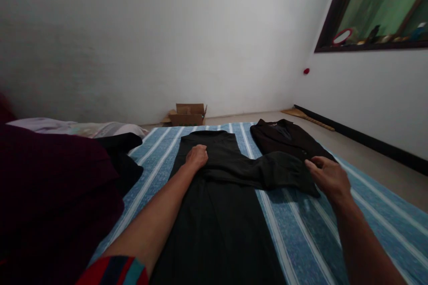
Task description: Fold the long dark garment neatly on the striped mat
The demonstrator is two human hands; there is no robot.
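Sleeve (281,171) is pinched near its end by half-curled right hand (329,177); dark garment (220,222) is touched by curled left hand (197,156), grip can't be told.

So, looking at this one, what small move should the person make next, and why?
Probably use the right hand to draw the sleeve straight and flat, with the left hand steadying the dark garment. The sleeve stretches out to the right with visible creases, the right hand is at its far end, and the left rests on the garment's upper part.
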